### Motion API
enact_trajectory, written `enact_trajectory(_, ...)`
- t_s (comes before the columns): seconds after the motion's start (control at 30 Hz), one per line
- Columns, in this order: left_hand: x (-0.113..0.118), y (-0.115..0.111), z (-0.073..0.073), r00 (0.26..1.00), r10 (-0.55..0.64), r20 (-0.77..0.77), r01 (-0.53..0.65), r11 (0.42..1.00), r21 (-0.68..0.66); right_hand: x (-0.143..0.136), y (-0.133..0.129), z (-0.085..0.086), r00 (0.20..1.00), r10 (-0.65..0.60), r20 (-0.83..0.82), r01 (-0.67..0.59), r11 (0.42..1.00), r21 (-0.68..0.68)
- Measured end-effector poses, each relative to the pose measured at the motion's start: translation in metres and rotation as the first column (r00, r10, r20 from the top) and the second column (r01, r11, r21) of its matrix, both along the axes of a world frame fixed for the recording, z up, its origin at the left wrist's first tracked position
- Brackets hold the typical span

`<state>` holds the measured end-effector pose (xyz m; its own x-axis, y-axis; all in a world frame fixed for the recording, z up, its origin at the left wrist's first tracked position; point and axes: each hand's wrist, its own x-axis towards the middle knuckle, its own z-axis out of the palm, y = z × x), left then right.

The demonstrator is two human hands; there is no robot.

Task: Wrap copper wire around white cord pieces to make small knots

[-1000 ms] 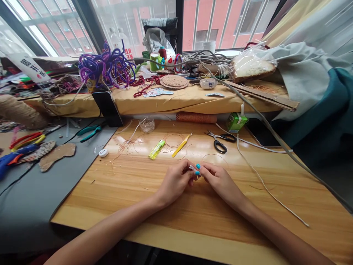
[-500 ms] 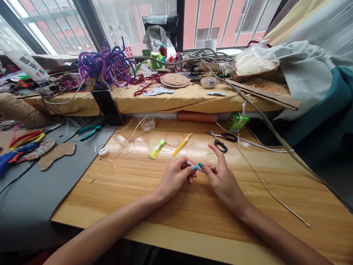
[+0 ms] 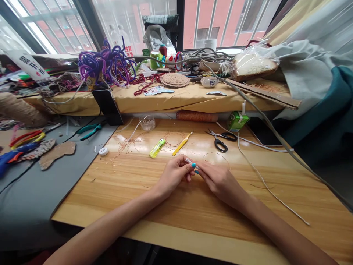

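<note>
Between my hands is a short white cord-like piece (image 3: 188, 161), mostly covered by fingers. My left hand (image 3: 176, 173) pinches it, with the thumb on top. My right hand (image 3: 217, 178) meets it from the right, its fingers closed together around the other end. Just beyond my hands lie yellow tweezers (image 3: 182, 144), a yellow-green lighter (image 3: 157, 148) and black-handled scissors (image 3: 221, 141) with their blades slightly apart. Thin copper-coloured strands (image 3: 173, 139) are strewn around the lighter and tweezers.
A long white cord (image 3: 261, 180) trails over the wooden table (image 3: 110, 206) on the right. A green box (image 3: 237, 121) and a dark phone (image 3: 264, 130) stand behind it. Pliers (image 3: 91, 131) lie on the grey mat at left. A cluttered ledge (image 3: 154, 101) runs along the back.
My right hand has turned over, and its raised index finger has come down to the white piece. My left hand has hardly moved.
</note>
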<state>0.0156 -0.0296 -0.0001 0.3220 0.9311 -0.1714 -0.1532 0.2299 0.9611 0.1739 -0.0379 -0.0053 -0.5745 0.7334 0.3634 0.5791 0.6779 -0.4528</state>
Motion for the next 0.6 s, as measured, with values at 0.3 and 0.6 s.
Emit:
enact_trajectory(0.3, -0.004, 0.005, 0.003, 0.993, -0.115, 0.008, 0.115, 0.993, 0.007, -0.002, 0.002, 0.005, 0.969, -0.146, -0.197, 0.053, 0.908, -0.415)
enact_trajectory(0.6, -0.016, 0.013, -0.003, 0.858, -0.117, -0.5, 0.3, 0.905, 0.302, 0.001, 0.005, 0.019, 0.94, -0.168, -0.296, -0.065, 0.764, -0.642)
